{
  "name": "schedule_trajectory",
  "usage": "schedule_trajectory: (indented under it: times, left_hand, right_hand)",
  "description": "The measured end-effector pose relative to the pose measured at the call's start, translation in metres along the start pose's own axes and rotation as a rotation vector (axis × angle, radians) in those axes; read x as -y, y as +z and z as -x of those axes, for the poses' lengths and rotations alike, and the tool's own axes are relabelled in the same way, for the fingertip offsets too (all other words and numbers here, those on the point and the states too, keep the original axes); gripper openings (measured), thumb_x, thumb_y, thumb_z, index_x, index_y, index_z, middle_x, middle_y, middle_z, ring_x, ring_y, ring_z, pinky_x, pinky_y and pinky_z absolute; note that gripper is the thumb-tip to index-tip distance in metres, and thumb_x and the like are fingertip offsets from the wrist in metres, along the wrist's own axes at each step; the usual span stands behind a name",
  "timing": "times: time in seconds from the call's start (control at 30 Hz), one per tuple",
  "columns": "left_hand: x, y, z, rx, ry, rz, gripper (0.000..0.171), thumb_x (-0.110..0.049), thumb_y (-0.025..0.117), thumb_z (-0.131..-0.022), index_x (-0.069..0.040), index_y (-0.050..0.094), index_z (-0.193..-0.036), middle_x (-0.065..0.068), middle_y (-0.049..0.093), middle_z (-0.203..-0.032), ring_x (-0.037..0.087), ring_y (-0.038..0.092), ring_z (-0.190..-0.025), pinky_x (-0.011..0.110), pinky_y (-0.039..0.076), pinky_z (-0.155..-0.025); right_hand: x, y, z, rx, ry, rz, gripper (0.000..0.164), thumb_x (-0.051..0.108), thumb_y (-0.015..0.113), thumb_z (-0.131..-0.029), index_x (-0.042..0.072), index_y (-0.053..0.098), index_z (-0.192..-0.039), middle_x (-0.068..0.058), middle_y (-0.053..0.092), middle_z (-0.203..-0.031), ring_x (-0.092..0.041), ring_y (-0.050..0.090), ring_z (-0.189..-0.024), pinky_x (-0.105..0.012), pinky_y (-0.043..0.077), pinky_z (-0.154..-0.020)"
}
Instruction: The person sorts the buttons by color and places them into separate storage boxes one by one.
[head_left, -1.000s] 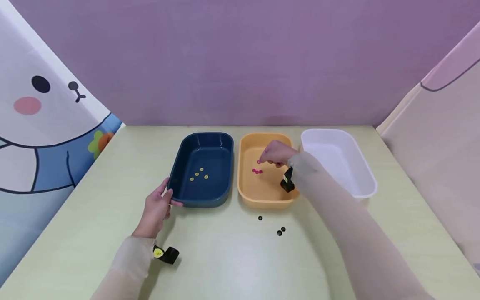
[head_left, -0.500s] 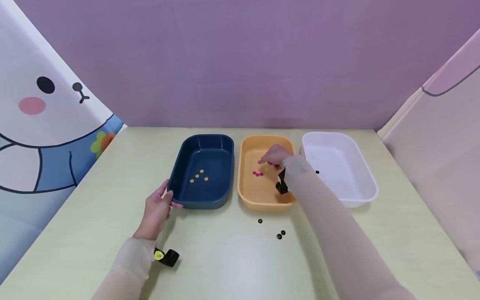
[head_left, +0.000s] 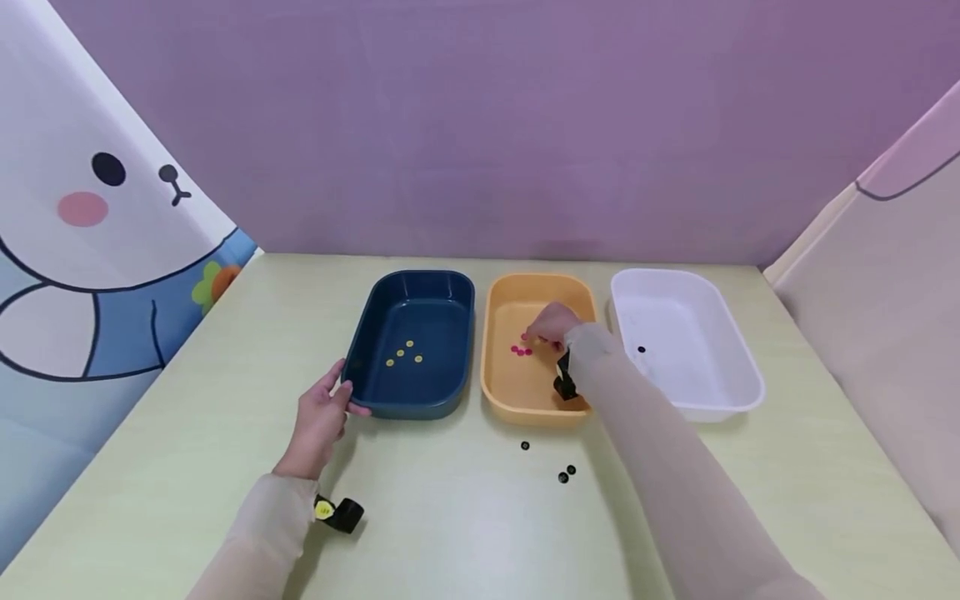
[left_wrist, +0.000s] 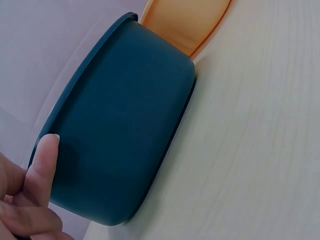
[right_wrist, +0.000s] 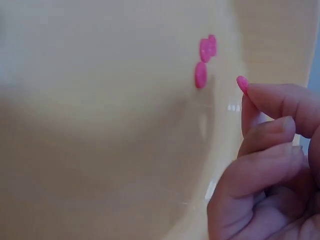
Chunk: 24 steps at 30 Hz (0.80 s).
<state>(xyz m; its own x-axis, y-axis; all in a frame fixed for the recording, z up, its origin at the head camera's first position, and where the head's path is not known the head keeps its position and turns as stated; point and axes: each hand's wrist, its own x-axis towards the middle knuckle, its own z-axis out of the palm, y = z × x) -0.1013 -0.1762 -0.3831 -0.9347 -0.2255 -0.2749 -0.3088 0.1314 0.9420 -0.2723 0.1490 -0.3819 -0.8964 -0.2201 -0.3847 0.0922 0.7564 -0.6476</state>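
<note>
My right hand [head_left: 553,323] is inside the orange tray [head_left: 497,392], pinching a pink button [right_wrist: 242,84] between thumb and forefinger. The other fingers are curled. Close to it, several pink buttons [right_wrist: 201,75] lie on the tray's floor. My left hand [head_left: 318,417] grips the front left corner of the dark blue tray [head_left: 442,404]. In the left wrist view, one finger lies against the tray's outer wall. Several yellow buttons [head_left: 401,353] lie inside this tray.
At the right stands a white tray [head_left: 697,333] with a black button [head_left: 641,349] in it. Three black buttons [head_left: 563,477] lie on the table in front of the orange tray. A purple cloth [head_left: 480,125] hangs behind the trays.
The right hand has come slightly lower in the orange tray, still pinching the pink button. The right forearm has shifted left, uncovering the black button in the white tray. The left hand keeps its grip.
</note>
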Motion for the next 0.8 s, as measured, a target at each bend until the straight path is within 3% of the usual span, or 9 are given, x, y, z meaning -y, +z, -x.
schedule_trajectory:
  times: [0.4, 0.6, 0.8]
  left_hand:
    - [-0.001, 0.002, -0.002, 0.013, 0.007, 0.001, 0.051, -0.015, 0.034, -0.105, -0.014, 0.019, -0.154, -0.010, 0.061, -0.055, 0.005, 0.035, -0.037, 0.018, 0.023, -0.039]
    - [-0.007, 0.005, -0.007, 0.029, 0.020, -0.005, 0.051, -0.015, 0.034, -0.105, -0.013, 0.019, -0.154, -0.009, 0.062, -0.056, 0.006, 0.035, -0.038, 0.019, 0.023, -0.040]
    - [-0.010, 0.004, -0.008, 0.040, 0.002, -0.023, 0.052, -0.016, 0.034, -0.105, -0.015, 0.017, -0.155, -0.009, 0.063, -0.059, 0.007, 0.037, -0.038, 0.019, 0.023, -0.040]
  right_hand:
    - [-0.006, -0.002, -0.006, -0.032, -0.023, 0.086, 0.033, 0.013, 0.067, -0.079, 0.014, 0.048, -0.053, 0.004, 0.040, -0.046, -0.007, 0.039, -0.037, -0.020, 0.037, -0.042]
    - [0.011, -0.021, 0.019, -0.026, -0.040, -0.011, 0.007, 0.003, 0.062, -0.081, -0.002, 0.066, -0.077, 0.001, 0.044, -0.052, -0.009, 0.039, -0.042, -0.022, 0.039, -0.044]
    - [0.026, -0.036, 0.054, -0.016, -0.133, 0.069, 0.018, 0.005, 0.062, -0.085, -0.006, 0.069, -0.097, 0.000, 0.049, -0.064, -0.007, 0.038, -0.049, -0.020, 0.038, -0.045]
